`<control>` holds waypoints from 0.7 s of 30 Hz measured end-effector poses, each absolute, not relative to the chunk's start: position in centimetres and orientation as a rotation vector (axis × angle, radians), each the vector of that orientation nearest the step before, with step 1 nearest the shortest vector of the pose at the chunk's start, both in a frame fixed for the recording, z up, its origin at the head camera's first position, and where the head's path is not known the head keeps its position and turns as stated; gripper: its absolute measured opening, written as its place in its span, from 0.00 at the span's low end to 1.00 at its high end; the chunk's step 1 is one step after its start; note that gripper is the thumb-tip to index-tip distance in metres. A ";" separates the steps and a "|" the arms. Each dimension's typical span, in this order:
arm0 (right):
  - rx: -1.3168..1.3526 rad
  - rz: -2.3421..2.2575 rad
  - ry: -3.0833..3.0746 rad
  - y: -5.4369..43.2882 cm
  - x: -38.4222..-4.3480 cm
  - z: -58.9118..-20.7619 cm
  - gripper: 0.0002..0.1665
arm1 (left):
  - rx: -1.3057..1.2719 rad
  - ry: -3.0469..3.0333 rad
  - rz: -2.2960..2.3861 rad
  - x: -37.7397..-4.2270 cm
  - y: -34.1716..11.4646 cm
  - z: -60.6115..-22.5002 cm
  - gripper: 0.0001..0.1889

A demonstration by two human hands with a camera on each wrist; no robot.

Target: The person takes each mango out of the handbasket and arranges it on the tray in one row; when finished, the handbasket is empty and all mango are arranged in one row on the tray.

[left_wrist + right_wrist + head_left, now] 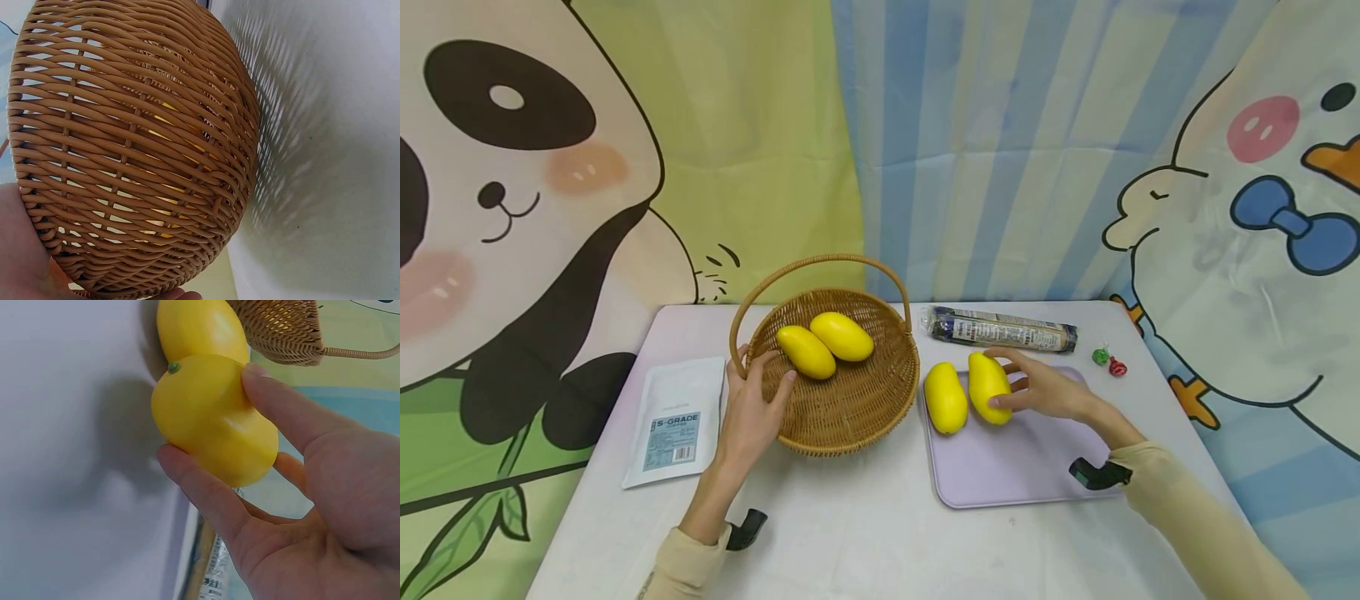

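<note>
A brown wicker basket [850,417] with a tall hooped handle stands on the table, two yellow mangoes [806,352] lying inside it. My left hand [748,421] grips the basket's left rim beside the foot of the handle; the left wrist view shows the woven side [137,137] close up. On a lilac tray [1015,479] to the right are two more mangoes. The left one [946,398] lies untouched. My right hand [1048,387] holds the other mango [212,419] between thumb and fingers. In the right wrist view its small green stem end shows, and it overlaps its neighbour.
A white pouch [681,417] with a blue-grey label lies left of the basket. Behind the tray is a long dark plastic-wrapped packet [1000,329]. Green and red wrapped candies [1117,367] sit at the far right. A printed curtain [985,150] hangs along the table's back edge.
</note>
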State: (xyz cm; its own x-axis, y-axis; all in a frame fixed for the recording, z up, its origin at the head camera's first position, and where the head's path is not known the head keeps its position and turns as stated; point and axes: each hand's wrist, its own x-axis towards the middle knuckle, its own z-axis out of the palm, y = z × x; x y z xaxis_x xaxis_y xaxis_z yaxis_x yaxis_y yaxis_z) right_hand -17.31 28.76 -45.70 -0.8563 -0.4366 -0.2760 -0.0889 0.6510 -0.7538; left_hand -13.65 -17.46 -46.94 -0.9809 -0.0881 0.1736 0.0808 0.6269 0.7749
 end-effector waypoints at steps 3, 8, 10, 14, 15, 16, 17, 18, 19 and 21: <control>-0.387 -1.060 2.423 28.8 -17.2 -46.2 0.48 | 0.007 -2.653 -1.279 -13.6 -17.5 -47.0 0.29; -0.369 -1.055 2.414 28.9 -17.0 -46.9 0.47 | 0.018 -2.659 -1.282 -13.6 -17.5 -47.1 0.29; -0.361 -1.057 2.413 28.9 -17.0 -47.0 0.47 | 0.017 -2.658 -1.285 -13.6 -17.5 -47.1 0.29; -0.344 -1.054 2.419 28.8 -16.9 -47.2 0.48 | 0.011 -2.652 -1.292 -13.6 -17.5 -47.1 0.29; -0.339 -1.049 2.423 28.8 -16.9 -47.2 0.48 | 0.011 -2.651 -1.293 -13.6 -17.5 -47.1 0.29; -0.334 -1.044 2.425 28.8 -16.9 -47.3 0.48 | 0.010 -2.650 -1.294 -13.6 -17.5 -47.1 0.29; -0.330 -1.040 2.427 28.8 -16.9 -47.3 0.48 | 0.010 -2.649 -1.296 -13.6 -17.5 -47.0 0.29; -0.325 -1.037 2.429 28.8 -16.9 -47.3 0.48 | 0.009 -2.648 -1.298 -13.6 -17.5 -47.0 0.29; -0.320 -1.033 2.432 28.7 -16.8 -47.3 0.48 | 0.010 -2.646 -1.300 -13.6 -17.5 -47.0 0.29; -0.315 -1.030 2.437 28.7 -16.8 -47.4 0.48 | 0.010 -2.644 -1.303 -13.7 -17.5 -47.0 0.29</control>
State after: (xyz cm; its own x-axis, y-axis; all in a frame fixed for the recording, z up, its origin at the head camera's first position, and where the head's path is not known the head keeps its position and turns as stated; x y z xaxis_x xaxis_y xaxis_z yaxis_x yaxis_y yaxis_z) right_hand -16.80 28.72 -47.36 -0.8621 -0.3817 -0.3333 -0.0268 0.6912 -0.7221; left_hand -13.67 -17.47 -46.97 -0.9812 -0.0914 0.1698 0.0791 0.6126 0.7864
